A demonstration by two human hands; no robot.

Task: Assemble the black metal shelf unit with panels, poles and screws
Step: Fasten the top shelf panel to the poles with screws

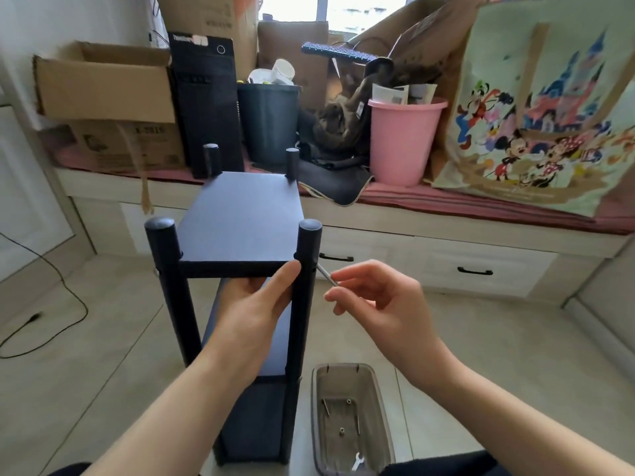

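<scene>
The black shelf unit stands upright on the floor, its top panel [245,214] fixed between four poles. My left hand [256,310] holds the front edge of that panel from below, thumb against the front right pole [304,304]. My right hand [372,297] pinches a thin silver tool [326,274] whose tip sits at a hole in the front right pole, just under the top panel. The front left pole [171,286] stands free. Lower panels show beneath, partly hidden by my left arm.
A grey plastic tray [318,424] lies on the floor at the shelf's right foot, holding a few screws and a small wrench [357,462]. Behind, a window bench carries cardboard boxes, a computer tower [206,104], a pink bin [402,139] and a cartoon bag. A cable runs along the floor at left.
</scene>
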